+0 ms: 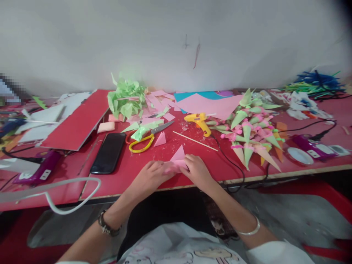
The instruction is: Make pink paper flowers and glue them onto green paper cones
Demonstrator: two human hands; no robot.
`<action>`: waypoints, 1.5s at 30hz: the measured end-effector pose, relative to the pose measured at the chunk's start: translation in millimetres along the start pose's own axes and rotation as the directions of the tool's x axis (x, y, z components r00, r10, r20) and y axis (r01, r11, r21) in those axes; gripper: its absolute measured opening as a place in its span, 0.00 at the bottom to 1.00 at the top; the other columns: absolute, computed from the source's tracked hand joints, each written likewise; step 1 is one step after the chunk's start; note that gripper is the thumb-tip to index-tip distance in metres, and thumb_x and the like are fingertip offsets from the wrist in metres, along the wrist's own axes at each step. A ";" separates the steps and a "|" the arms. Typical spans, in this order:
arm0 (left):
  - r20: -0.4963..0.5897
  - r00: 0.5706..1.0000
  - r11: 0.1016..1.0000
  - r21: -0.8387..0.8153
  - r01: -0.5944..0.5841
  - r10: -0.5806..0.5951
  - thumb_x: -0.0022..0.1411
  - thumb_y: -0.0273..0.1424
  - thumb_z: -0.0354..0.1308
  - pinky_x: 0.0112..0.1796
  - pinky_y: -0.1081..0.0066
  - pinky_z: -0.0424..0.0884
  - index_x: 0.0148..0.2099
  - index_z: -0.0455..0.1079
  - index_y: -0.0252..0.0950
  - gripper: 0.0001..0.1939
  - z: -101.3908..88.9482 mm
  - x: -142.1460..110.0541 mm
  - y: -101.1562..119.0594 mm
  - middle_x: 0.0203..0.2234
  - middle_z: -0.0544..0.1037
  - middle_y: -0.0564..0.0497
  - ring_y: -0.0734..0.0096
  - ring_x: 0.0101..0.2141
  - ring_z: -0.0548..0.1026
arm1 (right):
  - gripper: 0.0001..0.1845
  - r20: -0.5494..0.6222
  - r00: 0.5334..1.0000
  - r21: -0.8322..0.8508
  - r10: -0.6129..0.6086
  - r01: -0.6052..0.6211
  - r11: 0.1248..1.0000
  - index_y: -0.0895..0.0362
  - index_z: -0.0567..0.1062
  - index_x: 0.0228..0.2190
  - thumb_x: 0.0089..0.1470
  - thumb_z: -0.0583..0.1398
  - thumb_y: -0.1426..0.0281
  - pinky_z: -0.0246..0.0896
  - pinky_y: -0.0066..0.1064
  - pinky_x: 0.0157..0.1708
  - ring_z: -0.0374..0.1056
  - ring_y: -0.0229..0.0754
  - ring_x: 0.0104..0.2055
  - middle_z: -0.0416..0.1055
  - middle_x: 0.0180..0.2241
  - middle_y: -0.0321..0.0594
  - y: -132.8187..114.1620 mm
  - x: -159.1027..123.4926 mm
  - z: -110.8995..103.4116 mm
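A folded piece of pink paper (178, 154) lies at the table's front edge, one pointed corner sticking up and away from me. My left hand (152, 174) has its fingers closed on the left part of the paper. From the other side my right hand (198, 170) pinches the same sheet, thumb toward the middle. Just beyond it is a small pink folded triangle (160, 139). Yellow-handled scissors (141, 145) rest to the left, blades pointing right, with pale green paper over them. A thin wooden stick (195, 140) lies behind my right hand.
A yellow glue gun (200, 121) with a trailing black cord stands beyond the stick. Many pink and green paper cones (247, 132) pile up at right, near a purple power strip (313, 146). A black phone (108, 153), a red board (78, 119) and crumpled green paper (126, 97) sit left.
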State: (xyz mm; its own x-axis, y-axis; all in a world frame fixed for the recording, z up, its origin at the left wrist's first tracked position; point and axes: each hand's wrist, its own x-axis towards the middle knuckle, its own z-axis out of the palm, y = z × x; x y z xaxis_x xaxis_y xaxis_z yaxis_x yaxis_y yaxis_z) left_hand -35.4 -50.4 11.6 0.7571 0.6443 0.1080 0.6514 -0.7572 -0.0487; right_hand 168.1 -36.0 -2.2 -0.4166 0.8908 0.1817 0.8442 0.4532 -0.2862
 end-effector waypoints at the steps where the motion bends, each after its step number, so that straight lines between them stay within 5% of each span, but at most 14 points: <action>1: 0.019 0.997 0.997 0.006 -0.079 0.079 0.62 0.26 0.44 0.45 0.67 0.58 0.54 0.58 0.46 0.19 -1.6 0.4 -1.3 0.52 0.65 0.52 0.68 0.48 0.63 | 0.10 0.007 1.000 -0.004 0.002 -0.002 1.000 0.59 0.68 0.24 0.53 0.53 0.68 0.52 0.30 0.32 0.61 0.41 0.32 0.66 0.27 0.40 -0.1 0.2 -0.3; 4: 0.068 0.988 0.990 0.020 -0.143 0.141 0.64 0.26 0.41 0.45 0.68 0.56 0.57 0.54 0.43 0.20 -5.8 -1.5 -4.9 0.51 0.67 0.53 0.71 0.49 0.62 | 0.09 0.030 1.000 -0.009 0.007 -0.007 1.000 0.59 0.69 0.26 0.53 0.54 0.67 0.54 0.32 0.33 0.62 0.42 0.33 0.66 0.28 0.41 -0.3 0.5 -1.4; 10: 0.106 0.994 0.999 0.038 -0.036 0.032 0.63 0.25 0.42 0.44 0.67 0.55 0.57 0.54 0.46 0.21 -8.1 -27.8 -13.9 0.52 0.66 0.54 0.69 0.48 0.64 | 0.12 -0.064 0.998 0.025 0.028 -0.026 0.999 0.60 0.69 0.39 0.52 0.54 0.69 0.58 0.36 0.40 0.60 0.47 0.42 0.65 0.40 0.48 -1.3 -3.9 0.3; 12: 0.108 0.994 0.999 0.042 -0.005 0.001 0.62 0.24 0.43 0.45 0.67 0.55 0.57 0.56 0.46 0.22 -7.8 -35.3 -15.1 0.52 0.66 0.53 0.69 0.48 0.64 | 0.18 -0.072 0.995 0.015 -0.072 0.073 0.997 0.56 0.66 0.46 0.52 0.54 0.74 0.56 0.38 0.46 0.55 0.48 0.50 0.58 0.49 0.47 -1.3 -8.3 0.8; 16: 0.109 0.994 0.999 0.047 0.007 -0.012 0.59 0.22 0.45 0.44 0.68 0.57 0.56 0.57 0.45 0.24 -6.8 -39.9 -14.5 0.52 0.67 0.54 0.70 0.47 0.65 | 0.24 0.106 0.939 0.034 -0.326 0.325 0.945 0.42 0.67 0.46 0.53 0.51 0.79 0.53 0.39 0.51 0.47 0.47 0.57 0.49 0.57 0.33 4.3 -19.4 -4.4; 22: 0.100 0.995 0.999 0.034 0.001 -0.004 0.58 0.22 0.46 0.45 0.67 0.57 0.55 0.59 0.45 0.23 -4.8 -38.7 -16.0 0.51 0.68 0.53 0.70 0.46 0.66 | 0.27 0.123 0.972 -0.053 -0.199 0.206 0.977 0.46 0.69 0.46 0.47 0.51 0.82 0.51 0.45 0.52 0.48 0.49 0.56 0.55 0.55 0.37 23.3 -33.3 -21.4; 27: 0.078 0.997 1.000 0.019 -0.009 0.008 0.59 0.24 0.46 0.45 0.68 0.57 0.54 0.60 0.44 0.21 -4.2 -37.0 -16.2 0.50 0.68 0.53 0.70 0.45 0.67 | 0.21 -0.056 0.979 -0.091 -0.197 0.192 0.977 0.54 0.69 0.46 0.52 0.49 0.77 0.41 0.45 0.57 0.51 0.46 0.55 0.61 0.51 0.43 12.4 -35.9 -19.2; 32: 0.090 0.996 0.999 0.036 0.004 -0.007 0.59 0.24 0.47 0.46 0.68 0.58 0.56 0.58 0.44 0.22 -4.5 -38.0 -14.9 0.51 0.68 0.53 0.71 0.46 0.66 | 0.23 0.029 0.951 -0.058 -0.308 0.309 0.949 0.51 0.62 0.52 0.55 0.48 0.59 0.41 0.48 0.56 0.45 0.51 0.59 0.51 0.58 0.42 -18.2 -28.0 -7.1; 45: 0.075 0.996 0.995 -0.085 0.050 -0.044 0.56 0.18 0.45 0.47 0.68 0.59 0.54 0.61 0.42 0.25 -10.2 -40.5 -13.2 0.48 0.70 0.53 0.71 0.47 0.67 | 0.21 0.095 0.981 -0.119 -0.172 0.183 0.976 0.52 0.65 0.50 0.57 0.47 0.62 0.44 0.48 0.54 0.46 0.51 0.59 0.57 0.56 0.40 2.4 -43.6 -25.4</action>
State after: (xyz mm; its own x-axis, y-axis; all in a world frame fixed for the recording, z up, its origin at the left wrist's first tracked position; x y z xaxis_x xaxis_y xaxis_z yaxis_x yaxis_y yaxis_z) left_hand -75.2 -67.7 18.1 0.7296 0.6829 0.0357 0.6817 -0.7305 0.0417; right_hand 196.8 -74.6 13.1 -0.5857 0.7987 0.1382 0.7879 0.6010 -0.1344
